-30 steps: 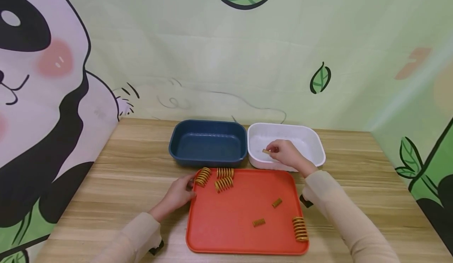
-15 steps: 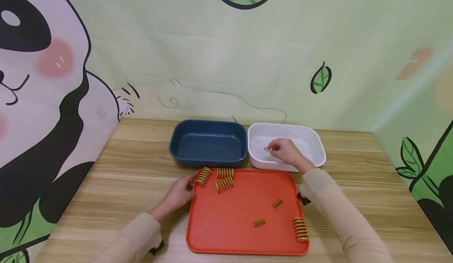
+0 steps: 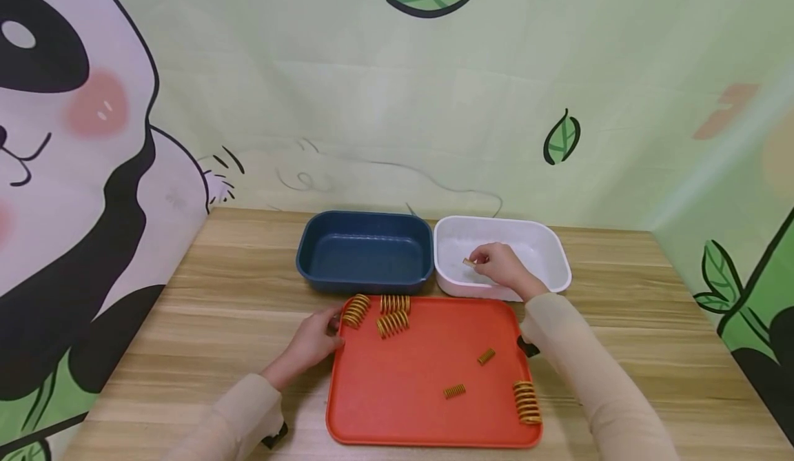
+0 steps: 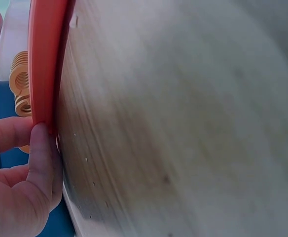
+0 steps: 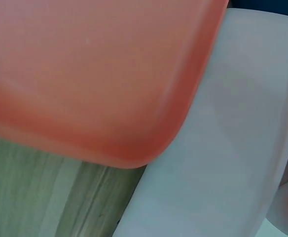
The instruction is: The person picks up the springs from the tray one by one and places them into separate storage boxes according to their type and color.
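Observation:
My right hand (image 3: 501, 266) pinches a small coil spring (image 3: 468, 262) by one end, inside the white bin (image 3: 533, 251). In the right wrist view that hand is mostly hidden behind the bin wall (image 5: 242, 123). My left hand (image 3: 312, 337) grips the far left corner of the red tray (image 3: 415, 364); the left wrist view shows thumb and finger pinching its rim (image 4: 46, 74). On the tray, a large spring (image 3: 356, 311) lies beside that hand, with two more large springs (image 3: 393, 323) to its right. Two small springs (image 3: 454, 391) lie toward the middle right.
A dark blue bin (image 3: 366, 258) stands left of the white one, both behind the tray. Another large spring (image 3: 526, 402) lies by the tray's right edge. The wooden table (image 3: 248, 268) ends at a printed cloth backdrop (image 3: 335, 103).
Over the white bin, the right hand has stayed almost in place, with the spring shifting slightly in its fingertips. The right forearm has swung a little leftward. The left hand keeps its place.

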A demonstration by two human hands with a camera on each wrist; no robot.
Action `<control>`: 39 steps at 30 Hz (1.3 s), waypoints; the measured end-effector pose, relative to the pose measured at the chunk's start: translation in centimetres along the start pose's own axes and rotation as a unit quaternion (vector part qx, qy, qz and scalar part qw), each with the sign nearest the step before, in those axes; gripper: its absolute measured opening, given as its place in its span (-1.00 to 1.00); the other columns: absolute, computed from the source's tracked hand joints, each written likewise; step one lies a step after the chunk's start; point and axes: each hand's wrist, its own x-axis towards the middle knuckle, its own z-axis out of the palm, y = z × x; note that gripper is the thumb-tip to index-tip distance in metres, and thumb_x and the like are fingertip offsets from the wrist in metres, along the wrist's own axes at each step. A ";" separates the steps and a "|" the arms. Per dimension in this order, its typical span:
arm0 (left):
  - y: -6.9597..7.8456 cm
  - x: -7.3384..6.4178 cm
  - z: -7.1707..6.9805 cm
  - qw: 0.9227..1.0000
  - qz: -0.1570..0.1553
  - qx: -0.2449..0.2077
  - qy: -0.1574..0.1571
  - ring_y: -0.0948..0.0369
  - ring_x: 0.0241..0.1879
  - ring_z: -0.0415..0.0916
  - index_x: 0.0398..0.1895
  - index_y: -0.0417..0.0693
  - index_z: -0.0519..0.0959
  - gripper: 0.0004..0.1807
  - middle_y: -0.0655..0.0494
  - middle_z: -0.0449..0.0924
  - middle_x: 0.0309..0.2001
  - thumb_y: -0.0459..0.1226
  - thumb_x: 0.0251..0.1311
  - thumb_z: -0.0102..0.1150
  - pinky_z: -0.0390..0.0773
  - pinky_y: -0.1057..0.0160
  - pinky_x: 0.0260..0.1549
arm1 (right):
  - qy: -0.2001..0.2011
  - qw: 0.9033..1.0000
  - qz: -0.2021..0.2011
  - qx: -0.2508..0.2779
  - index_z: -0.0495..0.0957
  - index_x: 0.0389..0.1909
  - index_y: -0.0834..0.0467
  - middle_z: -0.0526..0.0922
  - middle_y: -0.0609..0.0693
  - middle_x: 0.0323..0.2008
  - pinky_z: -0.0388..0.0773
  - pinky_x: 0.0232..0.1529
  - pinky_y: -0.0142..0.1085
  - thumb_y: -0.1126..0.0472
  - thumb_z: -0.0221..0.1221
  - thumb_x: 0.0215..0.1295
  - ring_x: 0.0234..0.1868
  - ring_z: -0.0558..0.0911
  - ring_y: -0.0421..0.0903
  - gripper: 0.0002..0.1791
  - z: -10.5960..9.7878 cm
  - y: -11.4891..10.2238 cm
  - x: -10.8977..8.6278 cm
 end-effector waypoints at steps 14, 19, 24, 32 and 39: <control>0.0 0.0 0.0 1.000 -0.006 0.016 -0.007 0.18 -0.40 0.42 0.07 -0.27 0.42 -0.38 -0.02 0.52 -0.41 -0.54 -0.26 0.14 0.40 0.34 -0.48 | -0.021 1.000 0.011 -0.006 0.59 -0.33 0.33 0.60 0.14 -0.42 0.42 -0.25 -0.26 0.37 0.10 0.02 -0.38 0.47 -0.04 -0.81 0.8 1.0 0.8; 0.0 0.0 0.0 1.000 -0.006 0.011 -0.008 0.17 -0.40 0.43 0.08 -0.28 0.42 -0.37 -0.03 0.53 -0.40 -0.54 -0.26 0.14 0.41 0.34 -0.49 | -0.021 1.000 0.011 -0.010 0.59 -0.35 0.33 0.60 0.14 -0.42 0.42 -0.25 -0.25 0.39 0.08 0.02 -0.38 0.47 -0.05 -0.82 0.8 1.2 1.1; 0.0 0.0 -0.1 1.000 -0.009 0.014 -0.009 0.18 -0.41 0.41 0.09 -0.28 0.41 -0.36 -0.01 0.52 -0.42 -0.53 -0.26 0.14 0.40 0.34 -0.49 | -0.027 0.999 0.023 -0.012 0.60 -0.34 0.32 0.61 0.14 -0.40 0.43 -0.23 -0.22 0.38 0.08 0.03 -0.36 0.48 -0.04 -0.82 0.9 1.4 1.6; 0.1 0.1 0.0 1.000 -0.011 0.014 -0.005 0.21 -0.44 0.39 0.09 -0.26 0.41 -0.36 0.00 0.52 -0.43 -0.53 -0.25 0.13 0.39 0.36 -0.51 | -0.049 0.997 0.052 -0.002 0.59 -0.29 0.30 0.61 0.14 -0.35 0.44 -0.20 -0.23 0.36 0.08 0.05 -0.33 0.47 -0.04 -0.79 1.1 1.8 2.1; 0.1 0.0 0.0 1.000 -0.009 0.010 -0.005 0.18 -0.41 0.41 0.08 -0.30 0.41 -0.37 -0.02 0.52 -0.42 -0.54 -0.27 0.12 0.40 0.34 -0.49 | -0.067 0.994 0.086 0.017 0.58 -0.24 0.30 0.60 0.15 -0.29 0.44 -0.19 -0.26 0.35 0.07 0.07 -0.28 0.46 -0.03 -0.76 1.2 2.1 2.4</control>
